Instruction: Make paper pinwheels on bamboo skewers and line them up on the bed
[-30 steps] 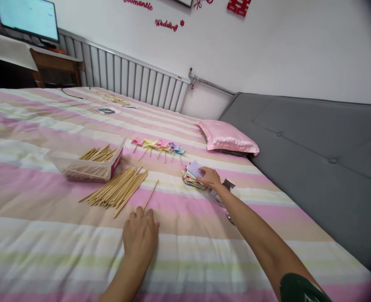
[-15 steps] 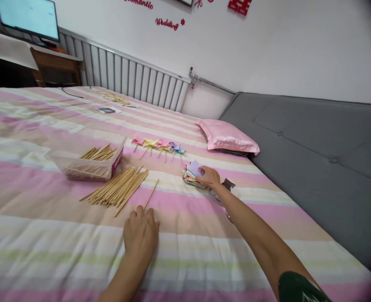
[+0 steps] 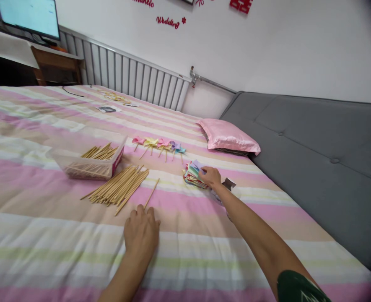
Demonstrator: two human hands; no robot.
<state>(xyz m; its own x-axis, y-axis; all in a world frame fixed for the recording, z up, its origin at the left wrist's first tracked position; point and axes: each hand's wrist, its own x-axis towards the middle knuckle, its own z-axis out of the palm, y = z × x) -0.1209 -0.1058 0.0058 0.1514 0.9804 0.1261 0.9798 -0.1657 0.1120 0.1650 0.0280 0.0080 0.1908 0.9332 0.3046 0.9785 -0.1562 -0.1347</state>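
My left hand [image 3: 142,228] lies on the striped bedspread, fingers curled down over the near end of a single thin wooden stick [image 3: 151,193]. My right hand [image 3: 211,176] reaches out to a stack of coloured paper pieces [image 3: 191,175] and pinches a purple piece of paper [image 3: 197,164] at its top edge. White and green pieces show beneath the purple one. Left of the single stick, many loose wooden sticks [image 3: 120,188] lie in a fanned pile. Several small paper pinwheels [image 3: 164,144] on sticks lie in a row beyond the stack.
A clear plastic box [image 3: 87,170] with more sticks stands at left. Crumpled clear wrapping [image 3: 218,196] lies under my right forearm. A pink pillow [image 3: 231,136] rests by the grey padded headboard [image 3: 304,155]. Yellow strips [image 3: 116,98] and a small packet [image 3: 106,109] lie farther back.
My right hand has tilted the purple paper up off the stack, uncovering white and green pieces beneath. My left hand and its stick have stayed in place.
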